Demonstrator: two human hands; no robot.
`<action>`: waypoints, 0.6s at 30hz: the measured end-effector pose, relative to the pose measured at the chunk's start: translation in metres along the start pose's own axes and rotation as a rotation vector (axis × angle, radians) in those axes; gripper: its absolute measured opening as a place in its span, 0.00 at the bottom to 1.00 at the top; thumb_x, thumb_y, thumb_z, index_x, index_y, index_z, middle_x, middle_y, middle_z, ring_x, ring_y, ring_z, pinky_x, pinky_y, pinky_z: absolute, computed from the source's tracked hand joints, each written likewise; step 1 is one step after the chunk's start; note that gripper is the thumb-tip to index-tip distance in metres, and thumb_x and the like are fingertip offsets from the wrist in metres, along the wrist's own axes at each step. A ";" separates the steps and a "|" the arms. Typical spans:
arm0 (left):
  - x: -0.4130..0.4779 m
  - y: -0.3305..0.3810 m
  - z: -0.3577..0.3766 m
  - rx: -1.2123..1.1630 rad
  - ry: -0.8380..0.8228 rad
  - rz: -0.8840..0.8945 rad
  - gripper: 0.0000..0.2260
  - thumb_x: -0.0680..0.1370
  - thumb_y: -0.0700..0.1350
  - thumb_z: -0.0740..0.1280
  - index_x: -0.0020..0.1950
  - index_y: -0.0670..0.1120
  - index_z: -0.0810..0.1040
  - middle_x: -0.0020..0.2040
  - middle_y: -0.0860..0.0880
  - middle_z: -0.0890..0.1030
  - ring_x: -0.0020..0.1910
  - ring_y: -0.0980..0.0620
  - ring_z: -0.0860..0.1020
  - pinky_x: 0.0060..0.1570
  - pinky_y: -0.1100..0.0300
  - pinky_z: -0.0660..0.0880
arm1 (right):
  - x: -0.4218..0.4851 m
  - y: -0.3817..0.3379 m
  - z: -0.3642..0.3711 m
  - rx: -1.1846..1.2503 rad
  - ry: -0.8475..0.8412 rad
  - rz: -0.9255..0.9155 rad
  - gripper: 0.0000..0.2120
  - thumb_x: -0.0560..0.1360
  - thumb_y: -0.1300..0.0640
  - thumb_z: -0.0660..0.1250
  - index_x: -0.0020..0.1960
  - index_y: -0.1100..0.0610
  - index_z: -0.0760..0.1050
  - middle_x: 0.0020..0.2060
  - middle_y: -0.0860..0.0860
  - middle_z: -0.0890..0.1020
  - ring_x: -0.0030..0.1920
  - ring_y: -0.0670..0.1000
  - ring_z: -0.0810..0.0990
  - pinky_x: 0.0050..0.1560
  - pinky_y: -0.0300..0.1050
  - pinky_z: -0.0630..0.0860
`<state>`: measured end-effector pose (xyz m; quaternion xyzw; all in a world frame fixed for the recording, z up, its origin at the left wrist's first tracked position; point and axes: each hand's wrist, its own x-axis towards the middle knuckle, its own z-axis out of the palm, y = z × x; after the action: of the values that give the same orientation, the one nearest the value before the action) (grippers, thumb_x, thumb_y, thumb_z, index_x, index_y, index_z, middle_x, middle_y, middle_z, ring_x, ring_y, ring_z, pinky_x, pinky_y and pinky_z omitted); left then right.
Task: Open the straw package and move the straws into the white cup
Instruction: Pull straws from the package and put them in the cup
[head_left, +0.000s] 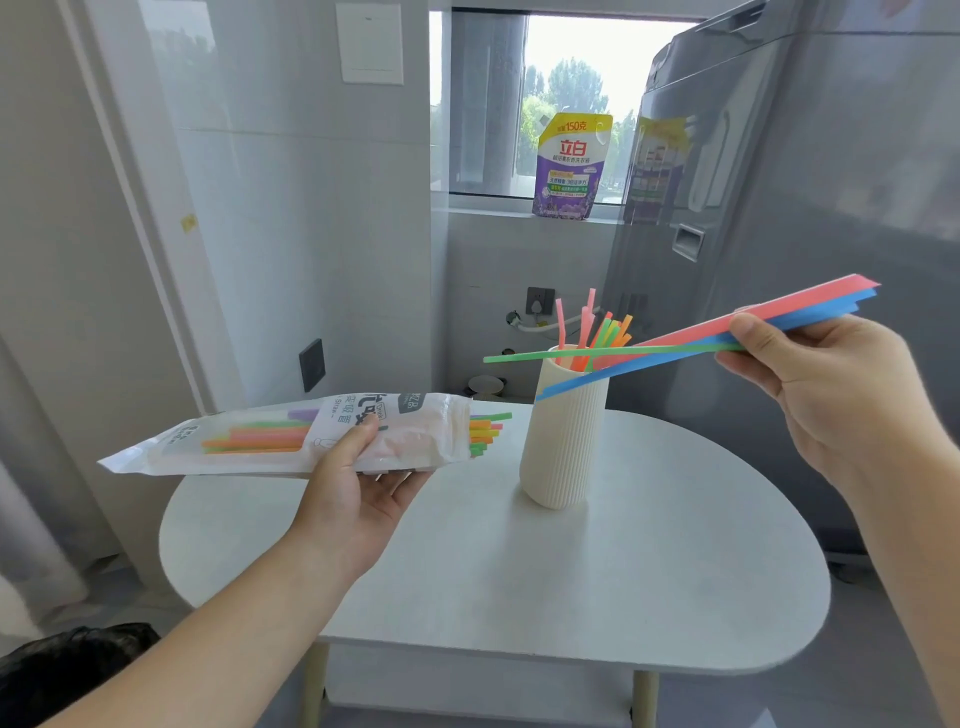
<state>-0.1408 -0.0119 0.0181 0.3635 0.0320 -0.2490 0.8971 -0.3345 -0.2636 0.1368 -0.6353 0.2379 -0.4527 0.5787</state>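
**Straw package open in the left hand**

Left of centre, the left hand grips the package level, straw ends poking out. At right, the right hand pinches red, blue and green straws over the white cup, mid-frame on the table.

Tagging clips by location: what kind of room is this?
Probably a home laundry or utility corner: a tall grey appliance, seemingly a washing machine, a purple detergent pouch on the windowsill, and tiled walls.
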 end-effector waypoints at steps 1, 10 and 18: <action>0.000 -0.001 0.000 0.002 -0.004 -0.002 0.14 0.80 0.43 0.69 0.66 0.47 0.78 0.56 0.43 0.86 0.50 0.45 0.87 0.45 0.47 0.85 | 0.001 -0.003 -0.001 -0.005 0.017 -0.016 0.01 0.76 0.61 0.72 0.45 0.58 0.82 0.42 0.48 0.87 0.44 0.47 0.88 0.49 0.37 0.82; -0.001 -0.011 0.006 0.006 -0.028 -0.024 0.15 0.80 0.43 0.69 0.66 0.48 0.78 0.57 0.43 0.86 0.50 0.45 0.87 0.45 0.45 0.84 | 0.007 -0.014 -0.007 -0.007 0.054 -0.071 0.01 0.75 0.60 0.73 0.45 0.57 0.82 0.42 0.47 0.87 0.46 0.48 0.88 0.51 0.39 0.82; -0.002 -0.018 0.008 0.016 -0.058 -0.046 0.17 0.79 0.43 0.69 0.68 0.48 0.78 0.60 0.43 0.85 0.56 0.43 0.85 0.47 0.45 0.84 | 0.011 -0.019 -0.011 -0.041 0.060 -0.085 0.01 0.75 0.60 0.74 0.45 0.56 0.82 0.42 0.47 0.87 0.46 0.49 0.88 0.51 0.39 0.82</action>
<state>-0.1522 -0.0273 0.0135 0.3623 0.0122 -0.2803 0.8888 -0.3430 -0.2746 0.1572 -0.6425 0.2373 -0.4907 0.5387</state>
